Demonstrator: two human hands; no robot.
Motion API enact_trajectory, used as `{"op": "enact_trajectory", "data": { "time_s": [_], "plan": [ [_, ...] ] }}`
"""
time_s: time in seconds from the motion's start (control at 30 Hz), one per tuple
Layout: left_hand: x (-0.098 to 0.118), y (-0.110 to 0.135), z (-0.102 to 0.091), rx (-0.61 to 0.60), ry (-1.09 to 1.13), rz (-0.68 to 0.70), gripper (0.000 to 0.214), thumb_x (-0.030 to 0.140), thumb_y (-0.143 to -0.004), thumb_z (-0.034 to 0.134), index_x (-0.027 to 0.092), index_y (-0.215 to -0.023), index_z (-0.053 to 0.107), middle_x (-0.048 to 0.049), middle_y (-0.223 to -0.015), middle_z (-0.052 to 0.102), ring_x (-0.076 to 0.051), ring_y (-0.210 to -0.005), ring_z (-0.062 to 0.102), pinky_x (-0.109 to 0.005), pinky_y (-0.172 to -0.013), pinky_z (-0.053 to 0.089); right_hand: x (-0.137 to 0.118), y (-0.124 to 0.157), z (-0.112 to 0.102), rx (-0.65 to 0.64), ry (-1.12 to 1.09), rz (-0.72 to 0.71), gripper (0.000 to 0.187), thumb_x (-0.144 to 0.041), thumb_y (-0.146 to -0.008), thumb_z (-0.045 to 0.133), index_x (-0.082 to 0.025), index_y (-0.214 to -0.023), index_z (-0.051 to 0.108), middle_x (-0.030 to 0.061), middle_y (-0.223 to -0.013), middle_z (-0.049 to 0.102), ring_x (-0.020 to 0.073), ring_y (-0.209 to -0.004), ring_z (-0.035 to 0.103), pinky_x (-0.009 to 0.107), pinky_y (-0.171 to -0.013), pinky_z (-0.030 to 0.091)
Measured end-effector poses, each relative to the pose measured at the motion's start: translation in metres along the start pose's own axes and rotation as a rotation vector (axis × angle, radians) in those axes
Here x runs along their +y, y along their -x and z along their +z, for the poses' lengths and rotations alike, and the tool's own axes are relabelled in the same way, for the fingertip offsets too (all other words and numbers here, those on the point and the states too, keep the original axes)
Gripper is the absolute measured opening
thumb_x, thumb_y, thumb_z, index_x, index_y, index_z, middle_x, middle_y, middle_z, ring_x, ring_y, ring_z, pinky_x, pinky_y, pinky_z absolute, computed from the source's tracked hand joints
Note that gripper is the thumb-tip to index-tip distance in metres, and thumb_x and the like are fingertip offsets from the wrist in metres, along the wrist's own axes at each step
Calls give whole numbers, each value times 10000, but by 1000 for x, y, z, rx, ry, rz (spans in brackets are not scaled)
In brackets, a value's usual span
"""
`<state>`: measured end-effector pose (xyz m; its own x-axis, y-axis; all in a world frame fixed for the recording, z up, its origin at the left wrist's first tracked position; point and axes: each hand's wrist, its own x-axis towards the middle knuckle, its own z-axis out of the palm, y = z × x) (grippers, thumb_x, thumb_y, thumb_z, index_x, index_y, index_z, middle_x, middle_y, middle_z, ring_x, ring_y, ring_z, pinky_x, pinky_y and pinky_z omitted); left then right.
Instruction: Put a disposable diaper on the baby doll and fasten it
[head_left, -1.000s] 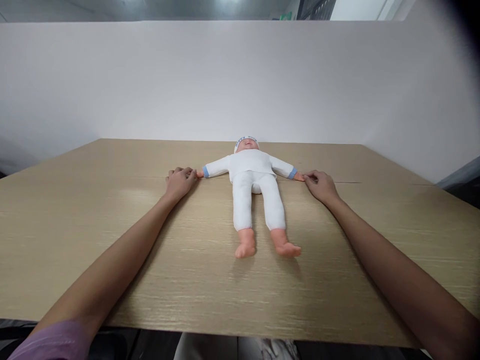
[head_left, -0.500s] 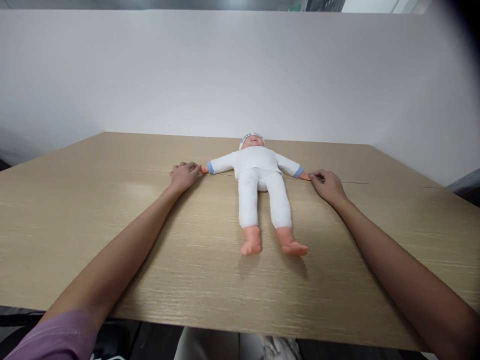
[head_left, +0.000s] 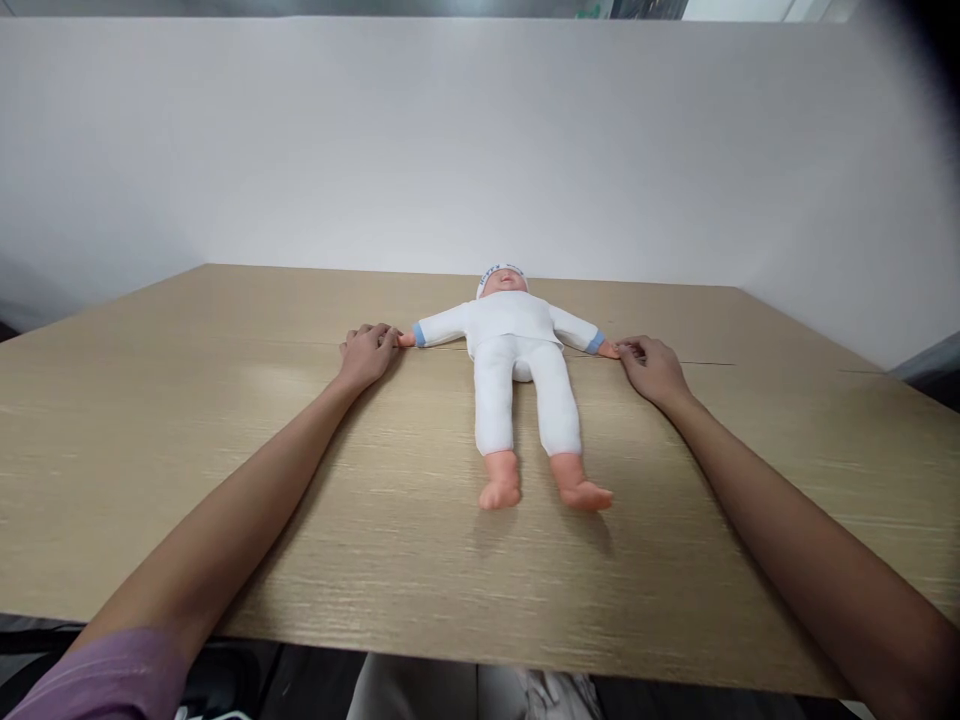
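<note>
A baby doll (head_left: 517,370) in a white suit with blue cuffs and a white cap lies on its back on the wooden table (head_left: 225,420), arms spread, bare feet toward me. My left hand (head_left: 366,352) rests on the table with curled fingers pinching the doll's hand on the left side. On the other side, my right hand (head_left: 652,368) pinches the doll's other hand with its fingers closed.
A plain white partition wall (head_left: 450,150) stands along the table's far edge. The table's near edge runs across the bottom of the view, with my legs and a dark floor below it.
Both hands stay on the doll's hands. The view has tilted slightly, and the doll's arms look pulled a little straighter.
</note>
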<state>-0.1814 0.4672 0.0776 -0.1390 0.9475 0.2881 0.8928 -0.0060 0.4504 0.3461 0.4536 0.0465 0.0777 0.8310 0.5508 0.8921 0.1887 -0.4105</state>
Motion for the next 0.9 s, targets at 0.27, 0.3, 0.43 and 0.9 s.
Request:
{"op": "enact_trajectory", "data": {
  "time_s": [0.27,0.3,0.43,0.9],
  "plan": [
    [5,-2,-5,-56,18,-52,480,565,-984,436,291,-1220,752,-136,-1333,683,-397,-1343,495,-543,-1139,366,0,0,1,1,34,-34,301,-409,-923,530,-197,-992,732,169,-1025,772,340,-981,687,515,-953,539],
    [5,-2,-5,-62,22,-64,486,569,-981,441,286,-1222,755,-139,-1340,682,-401,-1346,496,-547,-1141,365,0,0,1,0,35,-37,296,-405,-921,533,-198,-990,731,170,-1031,773,341,-987,688,514,-956,538],
    [5,-5,-7,-75,41,-87,487,581,-959,471,287,-1205,772,-121,-1335,707,-402,-1330,524,-537,-1124,385,-1,1,1,-7,40,-40,284,-401,-919,544,-200,-990,732,171,-1039,773,345,-994,688,524,-963,530],
    [2,-6,-9,-101,116,-103,477,580,-937,517,271,-1173,793,-75,-1208,789,-344,-1172,662,-419,-969,506,1,-1,1,-14,65,-39,305,-421,-932,520,-204,-977,729,178,-1054,774,363,-1016,681,549,-971,529]
  ]
}}
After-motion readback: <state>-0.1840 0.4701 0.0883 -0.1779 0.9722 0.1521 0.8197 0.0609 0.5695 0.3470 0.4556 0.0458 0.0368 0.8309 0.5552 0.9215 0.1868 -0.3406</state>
